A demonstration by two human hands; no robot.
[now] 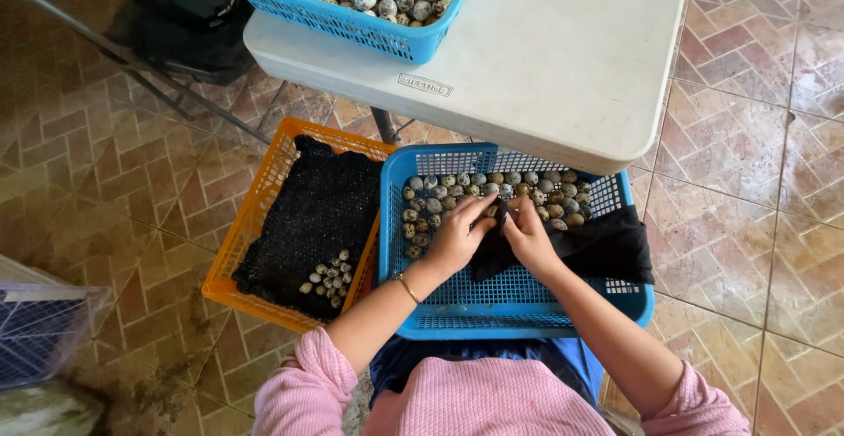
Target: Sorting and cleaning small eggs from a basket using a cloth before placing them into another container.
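A blue plastic basket (492, 308) on the floor holds several speckled quail eggs (527, 188) along its far side and a black cloth (607, 247). My left hand (455, 236) and my right hand (529, 234) meet over this basket, both pinching the black cloth near the eggs. Something small between the fingers is too hidden to tell. A gold bracelet sits on my left wrist.
An orange basket (239, 251) lined with black mesh holds a small cluster of eggs (330, 278) at my left. A white folding table (563, 58) carries another blue basket (352, 23) full of eggs. Tiled brick-pattern floor (747, 137) surrounds everything. A wire mesh object (40, 335) lies far left.
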